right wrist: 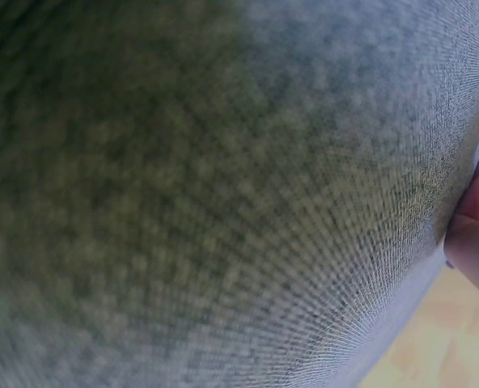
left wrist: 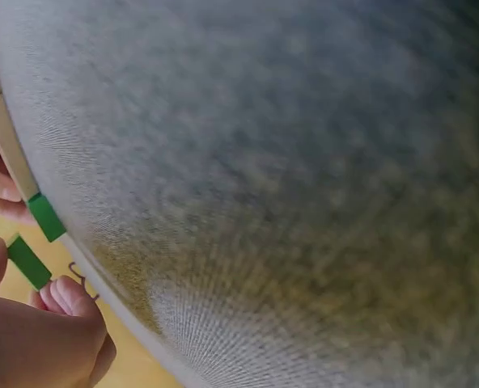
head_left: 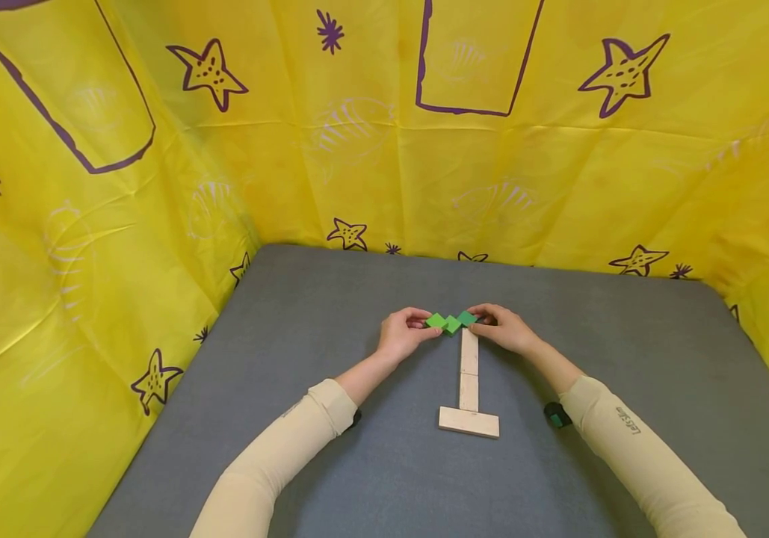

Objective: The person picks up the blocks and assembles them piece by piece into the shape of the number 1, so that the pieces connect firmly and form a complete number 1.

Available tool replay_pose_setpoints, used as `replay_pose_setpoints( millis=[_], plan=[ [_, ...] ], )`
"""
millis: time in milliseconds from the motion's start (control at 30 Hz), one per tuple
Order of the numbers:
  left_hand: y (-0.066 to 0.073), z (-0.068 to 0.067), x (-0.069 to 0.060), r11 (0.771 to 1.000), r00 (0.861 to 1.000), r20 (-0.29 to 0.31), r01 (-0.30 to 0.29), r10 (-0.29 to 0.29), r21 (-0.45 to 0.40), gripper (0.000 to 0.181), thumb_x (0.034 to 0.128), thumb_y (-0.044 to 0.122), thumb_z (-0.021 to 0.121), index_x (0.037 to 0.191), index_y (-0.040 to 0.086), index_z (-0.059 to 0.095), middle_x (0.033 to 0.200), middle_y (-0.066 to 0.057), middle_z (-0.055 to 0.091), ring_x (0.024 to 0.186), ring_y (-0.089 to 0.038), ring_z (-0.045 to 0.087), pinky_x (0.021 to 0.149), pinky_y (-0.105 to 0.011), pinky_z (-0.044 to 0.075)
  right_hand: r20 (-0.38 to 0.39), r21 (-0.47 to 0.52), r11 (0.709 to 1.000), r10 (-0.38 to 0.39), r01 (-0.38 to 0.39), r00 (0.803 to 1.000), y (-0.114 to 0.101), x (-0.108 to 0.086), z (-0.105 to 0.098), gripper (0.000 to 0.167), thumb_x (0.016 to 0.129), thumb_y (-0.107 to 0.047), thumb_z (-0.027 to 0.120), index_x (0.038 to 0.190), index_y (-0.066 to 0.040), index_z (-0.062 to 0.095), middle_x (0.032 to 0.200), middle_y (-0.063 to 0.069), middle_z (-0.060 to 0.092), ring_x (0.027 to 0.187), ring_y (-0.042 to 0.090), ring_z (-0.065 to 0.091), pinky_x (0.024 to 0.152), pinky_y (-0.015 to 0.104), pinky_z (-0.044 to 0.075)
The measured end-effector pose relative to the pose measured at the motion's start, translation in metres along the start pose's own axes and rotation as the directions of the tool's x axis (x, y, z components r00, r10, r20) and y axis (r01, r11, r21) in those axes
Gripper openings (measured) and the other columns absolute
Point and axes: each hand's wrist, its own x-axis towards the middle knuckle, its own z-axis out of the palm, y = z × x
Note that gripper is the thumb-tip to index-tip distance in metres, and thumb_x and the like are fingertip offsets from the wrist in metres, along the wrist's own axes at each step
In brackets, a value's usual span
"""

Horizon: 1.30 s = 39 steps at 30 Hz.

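Note:
In the head view, my left hand (head_left: 403, 334) pinches a light green block (head_left: 436, 320) between thumb and fingers; the left wrist view shows that green block (left wrist: 29, 261) apart from the table surface. Just right of it is a middle green block (head_left: 451, 326). A darker green block (head_left: 467, 318) lies at the far end of a wooden strip, its sides between the thumb and fingers of my right hand (head_left: 504, 330). Two pale wooden blocks, the far one (head_left: 469, 351) and the near one (head_left: 468, 392), lie end to end. Across their near end sits another wooden block (head_left: 468, 422).
The blocks lie on a grey tabletop (head_left: 357, 478). Yellow cloth (head_left: 276, 179) printed with purple stars and fish hangs around its back and sides. Dark wrist straps, such as the right one (head_left: 557, 415), sit beneath the beige sleeves (head_left: 626, 433).

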Motion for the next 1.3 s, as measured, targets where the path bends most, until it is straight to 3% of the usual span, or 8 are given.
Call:
replay_pose_setpoints(
  millis=[600, 1300],
  plan=[
    [-0.004, 0.009, -0.002, 0.994, 1.000, -0.004, -0.008, 0.008, 0.114, 0.032, 0.0717, 0.015, 0.087, 0.098, 0.004, 0.073, 0.086, -0.005, 0.069, 0.072, -0.009, 0.057, 0.064, -0.020, 0.048, 0.000, -0.011, 1.000, 0.007, -0.007, 1.000, -0.001, -0.001, -0.002, 0.041, 0.094, -0.026, 0.064, 0.130, -0.005, 0.059, 0.112, 0.014, 0.061, 0.099, 0.028, 0.052, 0.083, 0.039, 0.043],
    [-0.001, 0.013, -0.007, 0.989, 0.999, -0.024, -0.029, 0.033, 0.146, 0.033, 0.0738, 0.019, 0.086, 0.098, 0.003, 0.071, 0.087, -0.007, 0.067, 0.076, -0.013, 0.056, 0.067, -0.024, 0.048, 0.011, 0.001, 1.000, 0.004, -0.004, 1.000, -0.001, -0.001, -0.001, 0.043, 0.096, -0.027, 0.063, 0.131, -0.003, 0.058, 0.113, 0.016, 0.060, 0.099, 0.029, 0.052, 0.083, 0.039, 0.044]
  ],
)
